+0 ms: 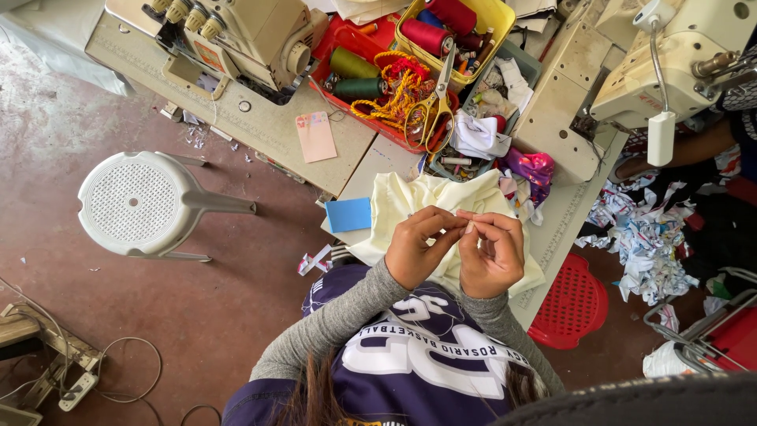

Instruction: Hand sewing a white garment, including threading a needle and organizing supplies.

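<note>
Your left hand (416, 251) and right hand (490, 254) meet fingertip to fingertip, both pinched narrow on the edge of the pale yellow cloth (410, 201), which lies on the surface (552, 221) just beside a blue card (348, 214).

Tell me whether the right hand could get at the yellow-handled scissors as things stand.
Probably yes. The yellow-handled scissors lie uncovered on top of the red tray, straight beyond the cream cloth. But the right hand is busy, its fingertips pinched together with the left hand.
</note>
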